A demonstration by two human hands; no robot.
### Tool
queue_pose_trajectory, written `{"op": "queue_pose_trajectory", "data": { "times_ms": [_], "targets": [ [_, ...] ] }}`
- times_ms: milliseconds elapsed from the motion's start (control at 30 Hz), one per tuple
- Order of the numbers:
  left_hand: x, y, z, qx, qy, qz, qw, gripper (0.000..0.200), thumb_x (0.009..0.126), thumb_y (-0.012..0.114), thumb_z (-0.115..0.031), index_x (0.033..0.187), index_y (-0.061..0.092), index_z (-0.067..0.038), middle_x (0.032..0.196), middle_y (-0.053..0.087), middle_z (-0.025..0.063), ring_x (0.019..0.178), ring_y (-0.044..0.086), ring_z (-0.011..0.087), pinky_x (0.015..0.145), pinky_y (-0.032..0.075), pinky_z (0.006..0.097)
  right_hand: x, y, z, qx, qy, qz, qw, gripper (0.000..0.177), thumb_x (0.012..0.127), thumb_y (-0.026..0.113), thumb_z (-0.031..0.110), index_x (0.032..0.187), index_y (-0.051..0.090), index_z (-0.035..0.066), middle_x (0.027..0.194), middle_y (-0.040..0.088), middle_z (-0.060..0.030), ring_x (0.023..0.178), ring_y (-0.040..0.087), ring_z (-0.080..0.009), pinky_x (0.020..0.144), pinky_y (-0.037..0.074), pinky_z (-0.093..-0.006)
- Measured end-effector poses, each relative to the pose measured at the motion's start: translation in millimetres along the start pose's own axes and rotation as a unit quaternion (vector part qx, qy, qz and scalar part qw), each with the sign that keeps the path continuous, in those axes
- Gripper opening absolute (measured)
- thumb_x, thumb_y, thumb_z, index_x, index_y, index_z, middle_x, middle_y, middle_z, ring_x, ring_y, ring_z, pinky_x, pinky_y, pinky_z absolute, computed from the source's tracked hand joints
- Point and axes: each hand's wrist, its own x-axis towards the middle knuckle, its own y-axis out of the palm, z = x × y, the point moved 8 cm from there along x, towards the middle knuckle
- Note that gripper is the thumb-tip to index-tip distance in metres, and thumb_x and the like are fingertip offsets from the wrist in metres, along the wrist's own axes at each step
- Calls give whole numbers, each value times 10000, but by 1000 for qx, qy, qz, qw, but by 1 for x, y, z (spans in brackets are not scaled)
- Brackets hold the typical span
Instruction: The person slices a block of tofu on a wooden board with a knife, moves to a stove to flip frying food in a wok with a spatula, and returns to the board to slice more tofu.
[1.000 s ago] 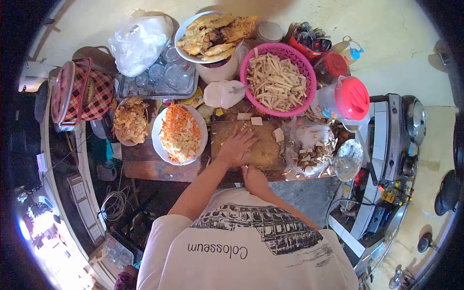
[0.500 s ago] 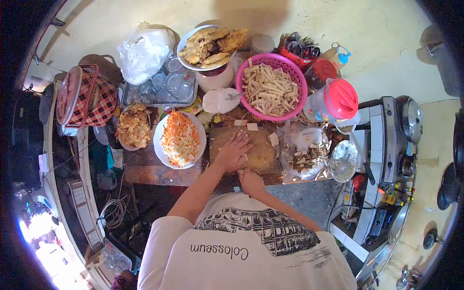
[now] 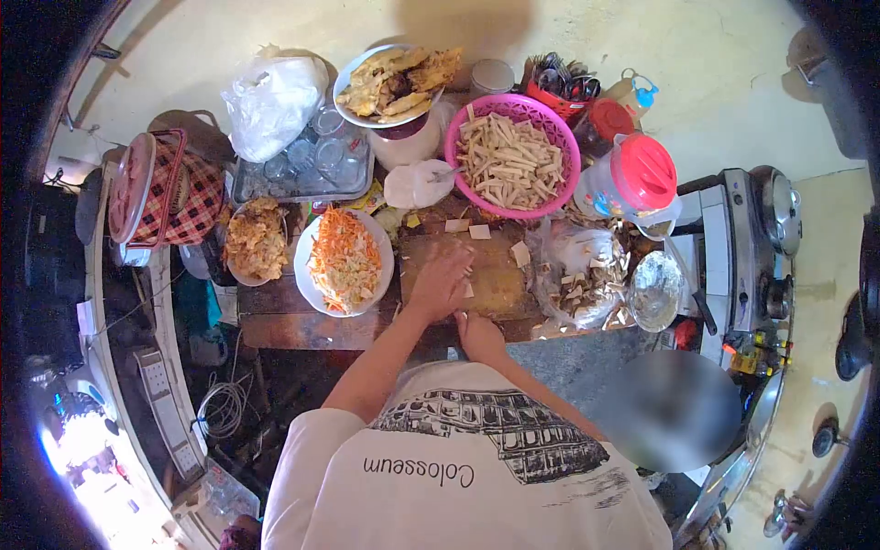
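Note:
My left hand (image 3: 442, 275) lies over the wooden cutting board (image 3: 504, 284), its outstretched fingers smeared by motion. A small pale piece (image 3: 468, 290) shows at its edge. My right hand (image 3: 478, 336) is closed at the board's near edge, close below the left wrist; what it grips is hidden. Loose flat pale pieces (image 3: 479, 232) lie along the far side of the board. Left of it stands a white plate (image 3: 300, 275) with shredded carrot and pale shreds (image 3: 346, 257). Beyond the board is a pink basket (image 3: 575, 174) of pale cut sticks (image 3: 511, 158).
Right of the board lies a plastic bag (image 3: 587, 261) with scraps, beside a metal bowl (image 3: 655, 291). A pink-lidded pitcher (image 3: 642, 174), a glass tray (image 3: 247, 183) and a bowl of fried food (image 3: 255, 243) stand around. A stove (image 3: 742, 247) is at right.
The left hand has shifted slightly and its fingers are blurrier. The right hand stays closed near the board's edge. A round blurred patch now covers the lower right.

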Motion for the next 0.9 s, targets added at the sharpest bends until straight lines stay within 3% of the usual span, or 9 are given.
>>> {"op": "queue_pose_trajectory", "data": {
  "times_ms": [133, 333, 467, 633, 733, 900],
  "targets": [
    [-38, -47, 2, -13, -128, -164, 978, 443, 753, 566, -138, 1177, 502, -23, 1186, 508, 161, 1084, 467, 359, 961, 353, 449, -2, -1, -2, 19, 9, -20, 1000, 462, 945, 343, 360, 801, 555, -25, 692, 599, -268, 661, 606, -421, 605, 486, -504],
    [-64, -43, 14, 44, -134, -144, 979, 407, 737, 655, -167, 1107, 546, -39, 1119, 552, 130, 1008, 508, 317, 875, 418, 402, -8, -22, 13, -18, -5, -15, 1000, 462, 945, 344, 368, 810, 558, -18, 698, 599, -264, 665, 604, -421, 603, 485, -497],
    [-67, -37, 21, 64, -139, -131, 979, 359, 737, 663, -174, 1064, 581, -53, 1089, 584, 95, 985, 522, 307, 864, 427, 382, -2, -3, 1, 45, -23, -65, 997, 473, 942, 349, 388, 802, 561, -11, 689, 607, -245, 643, 609, -404, 587, 489, -490],
    [-68, -37, 22, 48, -128, -135, 981, 294, 745, 663, -190, 1004, 619, -57, 1070, 608, 76, 959, 538, 286, 860, 426, 372, -4, -13, 12, -21, -24, -34, 999, 467, 935, 375, 386, 791, 561, -17, 681, 609, -232, 619, 608, -388, 565, 491, -473],
    [-66, -40, 16, 71, -104, -154, 980, 237, 731, 660, -144, 944, 631, -41, 1045, 610, 77, 903, 540, 276, 781, 448, 368, -4, -13, 12, -42, -27, -40, 998, 464, 932, 385, 383, 784, 561, -20, 679, 609, -233, 626, 613, -382, 562, 495, -464],
    [-69, -36, 20, 70, -119, -129, 982, 277, 740, 664, -175, 987, 626, -55, 1041, 612, 81, 945, 539, 279, 852, 431, 376, -1, -4, 7, -4, -5, -24, 1000, 474, 930, 388, 388, 786, 571, -25, 681, 610, -237, 647, 619, -383, 578, 497, -468]
  ]
}}
